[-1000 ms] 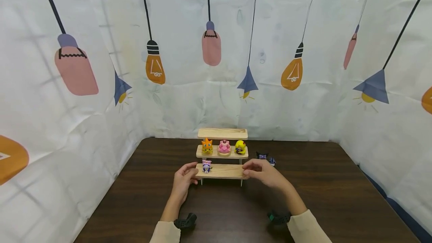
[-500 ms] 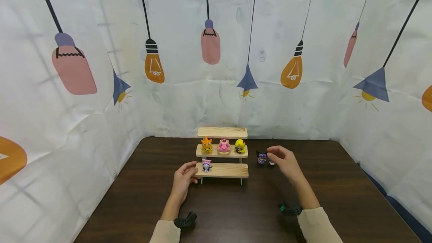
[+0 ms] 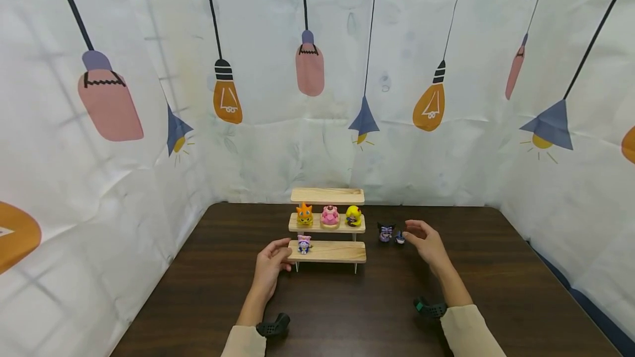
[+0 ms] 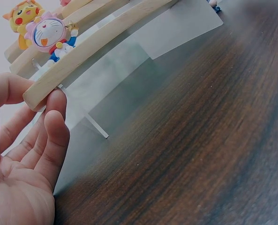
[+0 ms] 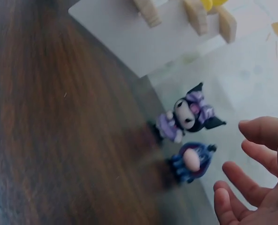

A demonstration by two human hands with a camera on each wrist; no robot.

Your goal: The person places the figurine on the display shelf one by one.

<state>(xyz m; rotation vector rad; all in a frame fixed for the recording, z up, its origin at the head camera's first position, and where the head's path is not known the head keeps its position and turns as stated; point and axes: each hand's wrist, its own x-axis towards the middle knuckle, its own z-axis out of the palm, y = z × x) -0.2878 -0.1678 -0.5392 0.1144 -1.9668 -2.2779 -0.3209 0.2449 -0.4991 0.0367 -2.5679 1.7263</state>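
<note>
Beside the blue toy (image 3: 399,238), the right hand (image 3: 425,242) hovers open, holding nothing. Left hand (image 3: 270,262) pinches the shelf (image 3: 328,251) end.

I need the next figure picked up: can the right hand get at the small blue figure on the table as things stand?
Probably yes. The right hand is open beside the small blue figure, fingers spread toward it with nothing between; only the black-eared purple figure stands close by.

shelf (image 3: 327,251): pale unfinished wood, matt
table (image 3: 347,313): dark wood grain, smooth
figurines (image 5: 188,117): glossy plastic
backdrop (image 3: 149,125): creased printed cloth
</note>
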